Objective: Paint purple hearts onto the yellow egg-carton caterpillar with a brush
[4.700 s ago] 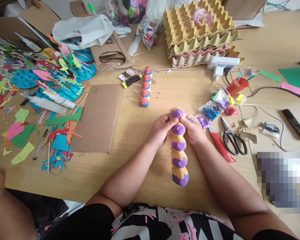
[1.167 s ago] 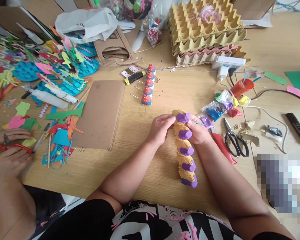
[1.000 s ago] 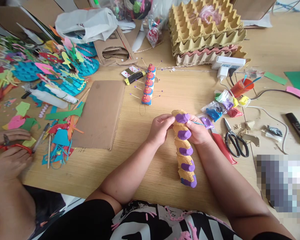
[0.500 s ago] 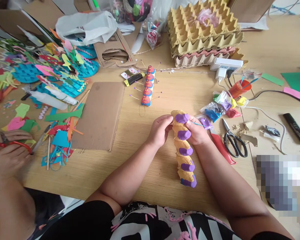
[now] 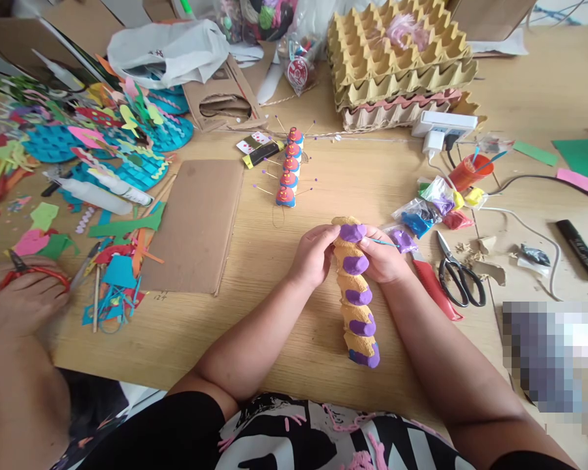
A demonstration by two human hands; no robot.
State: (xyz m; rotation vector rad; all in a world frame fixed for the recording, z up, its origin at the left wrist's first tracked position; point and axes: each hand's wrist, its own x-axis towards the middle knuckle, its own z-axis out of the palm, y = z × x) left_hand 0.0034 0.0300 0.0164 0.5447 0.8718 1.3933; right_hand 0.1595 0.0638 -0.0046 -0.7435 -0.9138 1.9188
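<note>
A strip of egg carton (image 5: pixel 351 282), tan with purple clay on each bump, hangs lengthwise between my hands, its far end uppermost. My left hand (image 5: pixel 315 253) is closed on the left edge of that end, thumb and fingers pinching it. At the right edge my right hand (image 5: pixel 383 256) is closed too, its thumb against the topmost purple patch. A thin blue stick (image 5: pixel 385 243) sticks out from the right hand's fingertips; its tip is hidden. Beyond stands a finished-looking egg carton caterpillar (image 5: pixel 289 170), red and blue with faces and purple-tipped sticks.
Clay packets (image 5: pixel 417 222), black-handled scissors (image 5: pixel 460 274) and an orange cup (image 5: pixel 470 171) lie to the right. Egg trays (image 5: pixel 402 72) are stacked behind. A cardboard sheet (image 5: pixel 191 228) lies left, near paper scraps. At far left another person's hands (image 5: pixel 22 300) hold red scissors (image 5: pixel 34 271).
The egg carton strip has shifted slightly left and turned a little in my hands. At far left, the other person's hands and red scissors have moved slightly right.
</note>
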